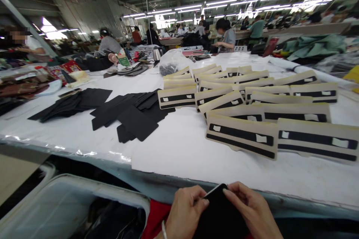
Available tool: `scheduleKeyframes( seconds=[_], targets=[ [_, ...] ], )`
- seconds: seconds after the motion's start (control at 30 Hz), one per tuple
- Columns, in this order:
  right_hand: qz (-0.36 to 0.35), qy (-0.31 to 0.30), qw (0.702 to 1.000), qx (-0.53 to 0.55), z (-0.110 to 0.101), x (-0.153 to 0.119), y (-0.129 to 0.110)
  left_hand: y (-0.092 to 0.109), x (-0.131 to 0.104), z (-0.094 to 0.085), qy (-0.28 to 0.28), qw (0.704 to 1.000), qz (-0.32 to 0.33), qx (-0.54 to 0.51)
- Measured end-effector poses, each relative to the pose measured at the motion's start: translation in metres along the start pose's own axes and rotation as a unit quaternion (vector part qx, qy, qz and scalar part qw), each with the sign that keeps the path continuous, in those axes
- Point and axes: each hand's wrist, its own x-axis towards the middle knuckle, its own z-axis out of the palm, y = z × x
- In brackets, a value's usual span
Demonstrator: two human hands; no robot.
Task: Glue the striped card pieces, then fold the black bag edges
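Observation:
Low at the front edge of the white-covered table (174, 157), I hold a black flat panel (220, 216) between both hands. My left hand (186, 209) pinches its left edge, where a thin pale line shows. My right hand (249, 207) grips the upper right corner with thumb and fingers. The panel's lower part runs out of view. Beyond my hands, several beige panels with black strips and white patches (242, 136) stand tilted in overlapping rows. Left of them lie a loose pile of black rectangular pieces (138, 121) and another black stack (74, 104).
A white plastic bin (103, 185) with dark material inside sits below the table's edge at left. A clear plastic bag (175, 61) and a metal kettle (157, 53) are farther back. Green fabric (316, 46) lies at far right. Several people work in the background.

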Motion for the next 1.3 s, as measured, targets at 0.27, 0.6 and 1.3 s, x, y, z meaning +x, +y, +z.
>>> scheduleKeyframes(
  seconds=[0.27, 0.6, 1.3],
  targets=[
    [-0.126, -0.018, 0.987, -0.099, 0.006, -0.011, 0.015, -0.008, 0.008, -0.001, 0.005, 1.000, -0.007, -0.015],
    [-0.124, -0.080, 0.988, -0.035, -0.003, -0.012, 0.005, -0.014, 0.007, -0.004, -0.043, 0.995, -0.025, -0.084],
    [-0.072, -0.118, 0.989, 0.047, -0.017, 0.010, 0.000, 0.003, -0.002, 0.007, -0.052, 0.997, 0.015, -0.051]
  ],
)
